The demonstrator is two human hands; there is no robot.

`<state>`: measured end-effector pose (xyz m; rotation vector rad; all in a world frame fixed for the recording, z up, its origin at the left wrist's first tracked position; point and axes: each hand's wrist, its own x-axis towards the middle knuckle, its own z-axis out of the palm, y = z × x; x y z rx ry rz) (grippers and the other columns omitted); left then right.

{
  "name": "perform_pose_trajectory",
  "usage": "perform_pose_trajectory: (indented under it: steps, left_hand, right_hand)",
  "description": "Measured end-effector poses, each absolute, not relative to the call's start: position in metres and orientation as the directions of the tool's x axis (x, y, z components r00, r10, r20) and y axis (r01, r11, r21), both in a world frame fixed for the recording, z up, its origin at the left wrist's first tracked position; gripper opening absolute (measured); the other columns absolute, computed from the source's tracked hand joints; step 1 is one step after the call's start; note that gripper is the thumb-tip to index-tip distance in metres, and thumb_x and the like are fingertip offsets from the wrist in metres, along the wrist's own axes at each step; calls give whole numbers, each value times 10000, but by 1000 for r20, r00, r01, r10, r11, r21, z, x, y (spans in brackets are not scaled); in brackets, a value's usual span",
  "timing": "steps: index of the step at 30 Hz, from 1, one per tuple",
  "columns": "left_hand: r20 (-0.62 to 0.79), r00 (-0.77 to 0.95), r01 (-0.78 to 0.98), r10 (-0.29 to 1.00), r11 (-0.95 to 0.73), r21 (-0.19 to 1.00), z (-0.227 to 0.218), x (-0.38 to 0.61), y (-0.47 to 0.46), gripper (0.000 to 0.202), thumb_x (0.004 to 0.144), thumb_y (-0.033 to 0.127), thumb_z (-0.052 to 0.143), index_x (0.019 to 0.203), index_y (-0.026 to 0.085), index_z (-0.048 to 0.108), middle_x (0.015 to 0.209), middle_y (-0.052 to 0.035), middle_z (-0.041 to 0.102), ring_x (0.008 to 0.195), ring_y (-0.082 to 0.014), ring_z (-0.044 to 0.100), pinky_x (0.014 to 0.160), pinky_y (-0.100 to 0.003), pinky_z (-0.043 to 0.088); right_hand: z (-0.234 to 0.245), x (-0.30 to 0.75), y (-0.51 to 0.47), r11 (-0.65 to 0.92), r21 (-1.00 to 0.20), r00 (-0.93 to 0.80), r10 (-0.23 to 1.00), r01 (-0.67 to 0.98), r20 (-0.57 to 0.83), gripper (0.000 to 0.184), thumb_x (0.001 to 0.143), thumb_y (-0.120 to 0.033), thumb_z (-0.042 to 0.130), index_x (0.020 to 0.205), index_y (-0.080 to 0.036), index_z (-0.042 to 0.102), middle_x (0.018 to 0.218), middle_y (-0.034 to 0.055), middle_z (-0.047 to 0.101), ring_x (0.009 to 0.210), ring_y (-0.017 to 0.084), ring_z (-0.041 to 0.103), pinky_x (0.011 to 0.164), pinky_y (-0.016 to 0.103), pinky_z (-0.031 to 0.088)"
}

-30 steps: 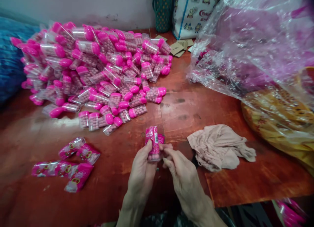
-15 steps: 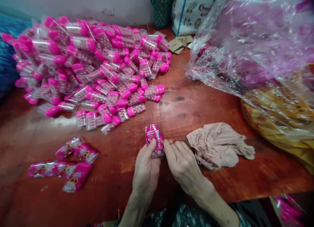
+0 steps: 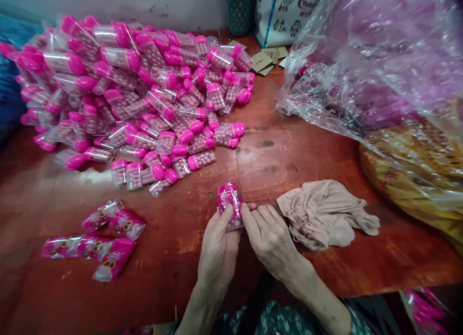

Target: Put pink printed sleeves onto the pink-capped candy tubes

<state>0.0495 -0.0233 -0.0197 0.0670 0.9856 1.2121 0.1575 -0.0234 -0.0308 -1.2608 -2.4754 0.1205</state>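
Note:
My left hand [image 3: 218,248] pinches a small candy tube wrapped in a pink printed label [image 3: 229,204], held upright just above the red wooden table [image 3: 289,151]. My right hand [image 3: 269,238] lies against the tube's right side, fingers pressed together on it. A large heap of clear tubes with pink caps [image 3: 133,89], filled with pink candies, covers the table's far left. Several tubes wearing pink labels [image 3: 97,238] lie at the near left.
A crumpled beige cloth [image 3: 325,214] lies right of my hands. A big clear plastic bag with pink contents [image 3: 369,60] and a yellow sack [image 3: 415,171] fill the right side. Printed bags [image 3: 282,11] and cardboard scraps [image 3: 265,62] stand at the back wall.
My hands with the labelled tube moved slightly away from me and lower towards the table. My right hand's fingers closed flat against the tube.

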Motion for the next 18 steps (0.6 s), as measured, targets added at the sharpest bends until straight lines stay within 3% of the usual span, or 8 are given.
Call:
perform_pose_trajectory:
  steps: [3, 8, 12, 15, 18]
  left_hand:
    - [-591, 16, -749, 806, 401, 527, -20, 51, -25, 178, 843, 200, 514, 878, 116, 668, 810, -55, 681, 829, -157, 618, 840, -290, 430]
    - [-611, 10, -776, 792, 391, 494, -19, 53, -23, 169, 840, 220, 523, 818, 117, 656, 738, -31, 652, 698, -119, 596, 824, -291, 430]
    - [-645, 75, -735, 761, 479, 481, -15, 52, -20, 250, 849, 292, 494, 885, 101, 651, 859, -86, 672, 744, -160, 606, 779, -308, 440]
    - [-658, 72, -690, 749, 514, 510, -13, 50, -20, 289, 849, 327, 488, 945, 105, 646, 926, -102, 675, 756, -168, 607, 710, -282, 450]
    - [-651, 71, -640, 756, 535, 551, -12, 47, -21, 310, 840, 349, 499, 954, 105, 652, 939, -104, 679, 651, -130, 583, 591, -236, 433]
  right_hand:
    - [-34, 157, -23, 562, -317, -493, 825, 764, 275, 275, 876, -42, 327, 966, -26, 586, 749, 124, 596, 716, 230, 520, 677, 368, 455]
    - [-41, 156, -26, 369, -654, -293, 929, 661, 227, 260, 915, -111, 297, 843, -126, 547, 761, 81, 582, 692, 191, 516, 652, 322, 442]
    - [-30, 156, -30, 78, -906, -179, 984, 416, 2, 226, 936, -184, 316, 845, -169, 522, 743, 36, 592, 683, 155, 564, 637, 264, 451]
    - [-20, 154, -34, -85, -964, -253, 956, 252, -151, 153, 926, -245, 385, 941, -183, 524, 771, 12, 618, 708, 139, 599, 665, 236, 461]
    - [-20, 148, -38, -117, -965, -219, 961, 233, -169, 176, 921, -269, 388, 938, -192, 545, 757, 6, 629, 669, 138, 606, 636, 232, 469]
